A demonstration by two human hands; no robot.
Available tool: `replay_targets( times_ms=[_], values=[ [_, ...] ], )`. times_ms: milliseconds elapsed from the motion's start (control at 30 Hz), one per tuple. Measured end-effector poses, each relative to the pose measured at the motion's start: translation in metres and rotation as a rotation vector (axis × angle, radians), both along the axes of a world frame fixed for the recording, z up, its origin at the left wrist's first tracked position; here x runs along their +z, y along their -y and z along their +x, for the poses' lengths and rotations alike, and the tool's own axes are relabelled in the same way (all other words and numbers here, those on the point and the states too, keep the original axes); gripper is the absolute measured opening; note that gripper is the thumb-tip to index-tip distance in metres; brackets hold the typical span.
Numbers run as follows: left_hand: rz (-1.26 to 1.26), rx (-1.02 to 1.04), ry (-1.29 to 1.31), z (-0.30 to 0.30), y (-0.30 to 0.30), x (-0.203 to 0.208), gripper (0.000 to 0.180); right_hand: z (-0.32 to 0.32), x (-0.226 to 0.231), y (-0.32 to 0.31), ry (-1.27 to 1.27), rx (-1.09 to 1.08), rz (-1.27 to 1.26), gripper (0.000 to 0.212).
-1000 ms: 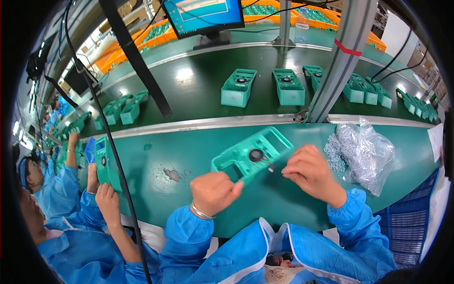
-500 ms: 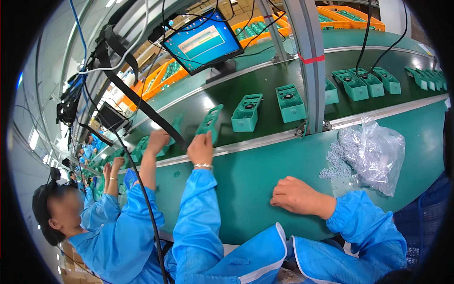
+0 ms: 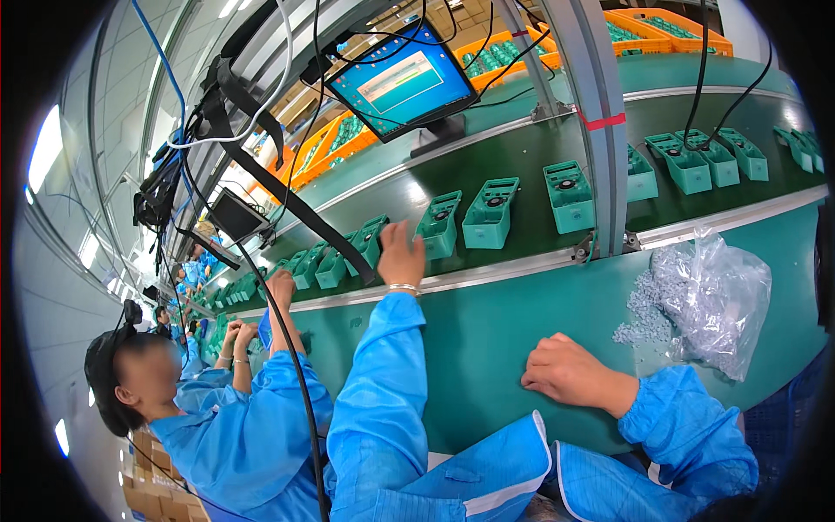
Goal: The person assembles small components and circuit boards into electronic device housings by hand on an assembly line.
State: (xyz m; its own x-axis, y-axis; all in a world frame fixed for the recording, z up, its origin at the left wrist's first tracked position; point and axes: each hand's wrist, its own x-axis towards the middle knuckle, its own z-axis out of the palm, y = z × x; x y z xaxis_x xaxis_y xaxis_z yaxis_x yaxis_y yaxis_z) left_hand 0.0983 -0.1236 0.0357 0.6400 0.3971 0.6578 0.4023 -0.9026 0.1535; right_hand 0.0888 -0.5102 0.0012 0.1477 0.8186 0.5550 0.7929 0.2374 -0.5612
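Observation:
My left hand (image 3: 402,257) reaches to the near edge of the green conveyor belt, fingers apart, and I see nothing in it. Just right of its fingers stands a light green plastic housing (image 3: 438,228), a tray-like part with openings; another green housing (image 3: 369,242) is close on its left. My right hand (image 3: 565,371) rests on the green worktable (image 3: 487,348), fingers curled in; whatever they may hold is hidden. To the right of that hand lie a clear plastic bag (image 3: 724,304) of small grey pieces and a loose heap of grey pieces (image 3: 648,306).
A metal post (image 3: 600,130) with red tape rises at the belt's edge. More green housings (image 3: 491,215) line the belt. Behind are a monitor (image 3: 404,83) and orange crates (image 3: 670,33). Black cables hang in front. A co-worker in a blue smock (image 3: 235,435) sits at my left.
My left hand has let go of the green housing, which now stands on the belt beside my fingers. My right hand keeps its place on the table. The whole view has shifted slightly.

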Motion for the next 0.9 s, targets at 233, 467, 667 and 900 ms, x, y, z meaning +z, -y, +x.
replay_targets(
  times_ms=[233, 467, 667, 900],
  values=[
    [0.053, 0.401, -0.264, -0.068, -0.157, -0.041, 0.069, -0.006, 0.002, -0.006, 0.040, -0.016, -0.048, 0.005],
    [-0.222, 0.328, 0.093, -0.092, -0.134, -0.039, 0.053, -0.003, -0.008, -0.016, 0.063, 0.052, 0.018, 0.007],
    [-0.275, -0.073, 0.270, -0.113, -0.027, -0.016, 0.026, 0.000, 0.003, -0.003, 0.061, 0.049, -0.013, 0.009],
    [-0.231, -0.377, 0.061, -0.163, 0.116, 0.013, 0.017, 0.046, 0.037, 0.046, 0.157, -0.353, 0.052, 0.008]
  ],
)
